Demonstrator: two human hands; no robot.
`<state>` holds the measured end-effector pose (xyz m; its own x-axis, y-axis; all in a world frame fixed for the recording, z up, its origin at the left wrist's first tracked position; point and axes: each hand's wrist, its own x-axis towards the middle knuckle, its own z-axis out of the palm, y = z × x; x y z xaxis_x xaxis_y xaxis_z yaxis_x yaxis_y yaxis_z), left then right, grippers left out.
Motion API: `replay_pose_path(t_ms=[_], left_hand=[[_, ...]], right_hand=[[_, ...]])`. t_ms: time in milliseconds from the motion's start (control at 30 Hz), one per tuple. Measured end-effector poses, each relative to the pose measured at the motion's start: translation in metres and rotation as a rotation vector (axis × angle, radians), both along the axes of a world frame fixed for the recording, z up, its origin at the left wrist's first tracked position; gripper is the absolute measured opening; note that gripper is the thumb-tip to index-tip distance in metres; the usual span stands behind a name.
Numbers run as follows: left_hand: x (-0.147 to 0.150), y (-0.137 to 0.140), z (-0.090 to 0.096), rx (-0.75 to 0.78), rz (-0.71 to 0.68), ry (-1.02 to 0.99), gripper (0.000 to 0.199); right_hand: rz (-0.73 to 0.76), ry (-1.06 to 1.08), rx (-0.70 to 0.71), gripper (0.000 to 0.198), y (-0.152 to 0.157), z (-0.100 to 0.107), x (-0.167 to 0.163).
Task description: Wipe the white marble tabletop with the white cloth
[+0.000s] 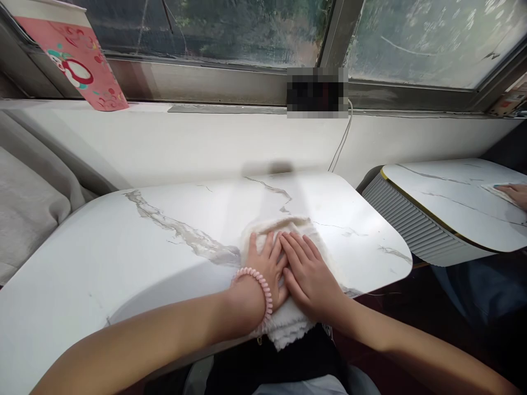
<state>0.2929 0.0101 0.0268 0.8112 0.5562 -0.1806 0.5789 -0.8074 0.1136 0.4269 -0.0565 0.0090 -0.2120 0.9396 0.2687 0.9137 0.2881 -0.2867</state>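
Note:
A white cloth (296, 321) lies spread on the white marble-patterned table (164, 211), and one end hangs over the near edge. My left hand (267, 266) rests flat on the cloth with its fingers spread, a pink coiled band (265, 288) around the wrist. Beside it, my right hand (307, 269) also lies flat on the cloth, fingers stretched out and fairly close together. The two hands touch near the index fingers and thumbs. Beneath them, the middle of the cloth is hidden.
A pink paper cup (88, 66) stands on the windowsill at the left. Grey fabric (33, 203) borders the table's left side. At the right, another person's hand (514, 193) rests on a cloth on a second table (436, 192). A thin cable (342, 140) hangs down the wall.

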Motion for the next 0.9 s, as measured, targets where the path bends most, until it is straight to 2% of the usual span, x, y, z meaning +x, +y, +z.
replay_pose_path(t_ms=[167,267,367,567,667,800,900], left_hand=[[-0.013,0.003,0.013,-0.052,0.111,0.180,0.072],[-0.017,0.018,0.023,-0.096,0.162,0.191,0.068],[-0.021,0.042,0.024,-0.086,0.164,0.207,0.069],[-0.031,0.109,0.017,-0.095,0.135,0.176,0.069],[-0.039,0.141,0.008,-0.069,0.087,0.084,0.066],[-0.048,0.171,-0.010,0.064,0.116,-0.110,0.060],[-0.053,0.186,-0.017,0.094,0.154,-0.158,0.059]], right_hand=[[0.098,0.077,-0.019,0.061,0.013,0.003,-0.020],[0.109,0.125,-0.029,0.058,0.029,0.004,-0.028],[0.076,0.129,-0.026,0.055,0.051,0.004,-0.034],[-0.072,0.089,-0.022,0.051,0.107,0.001,-0.044],[-0.142,0.114,-0.026,0.050,0.135,0.000,-0.049],[-0.183,0.182,0.023,0.046,0.167,-0.003,-0.055],[-0.166,0.216,0.063,0.042,0.187,-0.005,-0.058]])
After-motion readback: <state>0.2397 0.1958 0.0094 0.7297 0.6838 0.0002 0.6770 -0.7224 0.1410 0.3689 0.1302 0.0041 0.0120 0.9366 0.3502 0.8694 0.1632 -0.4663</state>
